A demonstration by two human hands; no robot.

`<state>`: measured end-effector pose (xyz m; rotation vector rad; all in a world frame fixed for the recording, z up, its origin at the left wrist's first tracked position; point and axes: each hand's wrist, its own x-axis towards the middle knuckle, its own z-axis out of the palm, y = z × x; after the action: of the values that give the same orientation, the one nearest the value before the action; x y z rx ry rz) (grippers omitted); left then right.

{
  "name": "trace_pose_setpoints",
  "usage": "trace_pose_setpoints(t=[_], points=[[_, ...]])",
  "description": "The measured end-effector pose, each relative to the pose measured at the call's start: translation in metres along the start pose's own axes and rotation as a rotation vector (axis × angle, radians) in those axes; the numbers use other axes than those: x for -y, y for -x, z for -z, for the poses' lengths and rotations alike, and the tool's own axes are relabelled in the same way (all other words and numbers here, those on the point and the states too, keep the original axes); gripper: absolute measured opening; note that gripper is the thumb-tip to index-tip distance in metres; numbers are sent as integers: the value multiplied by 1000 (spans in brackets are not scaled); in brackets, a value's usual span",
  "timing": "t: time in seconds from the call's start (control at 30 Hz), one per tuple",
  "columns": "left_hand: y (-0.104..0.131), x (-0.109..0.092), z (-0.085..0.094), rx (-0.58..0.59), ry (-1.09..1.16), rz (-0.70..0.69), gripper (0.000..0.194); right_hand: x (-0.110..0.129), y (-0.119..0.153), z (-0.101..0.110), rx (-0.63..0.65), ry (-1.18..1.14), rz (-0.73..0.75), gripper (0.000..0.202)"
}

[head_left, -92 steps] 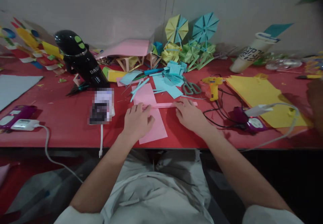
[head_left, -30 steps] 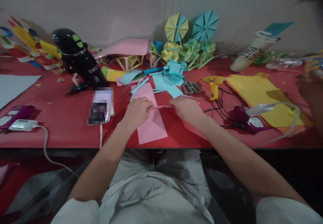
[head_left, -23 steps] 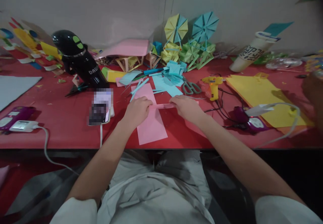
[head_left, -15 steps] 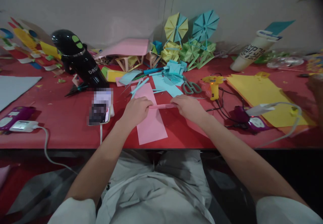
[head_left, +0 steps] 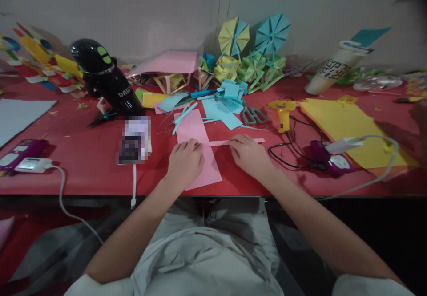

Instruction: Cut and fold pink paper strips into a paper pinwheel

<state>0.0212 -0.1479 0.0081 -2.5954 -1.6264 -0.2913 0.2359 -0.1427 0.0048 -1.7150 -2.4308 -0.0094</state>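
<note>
A narrow folded pink paper strip (head_left: 216,143) stretches level between my two hands, just over the table. My left hand (head_left: 186,160) pinches its left end, fingers curled, above a larger pink paper sheet (head_left: 208,171) lying flat. The fingers of my right hand (head_left: 248,153) are closed on the strip farther right, and the strip's right end sticks out beyond them. Blue paper strips (head_left: 184,117) lie just behind the pink sheet. A pair of scissors (head_left: 253,116) rests behind my right hand.
A yellow glue gun (head_left: 283,113) stands to the right with its cable on the red table (head_left: 160,176). Yellow sheets (head_left: 347,127) and a purple power socket (head_left: 333,160) lie beyond it. On the left are a phone (head_left: 133,142) and a black bottle (head_left: 106,80). Paper umbrellas (head_left: 272,35) stand at the back.
My right hand has shifted along the strip, so its right end now shows past the fingers. My left hand has moved slightly toward me and rotated.
</note>
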Motion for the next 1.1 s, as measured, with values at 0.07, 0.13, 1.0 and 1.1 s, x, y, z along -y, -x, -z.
trace_pose_setpoints(t=[0.07,0.13,1.0,1.1], points=[[6,-7,-2,-26,20,25,36,5,4,-5,-69,-23,2,30],[9,-12,-3,-36,46,43,37,9,8,-10,-133,-33,18,32],[23,2,-7,-43,217,147,60,-36,17,-23,-315,-259,-111,29],[23,4,-8,-34,258,163,59,-52,21,-23,-351,-273,-139,24]])
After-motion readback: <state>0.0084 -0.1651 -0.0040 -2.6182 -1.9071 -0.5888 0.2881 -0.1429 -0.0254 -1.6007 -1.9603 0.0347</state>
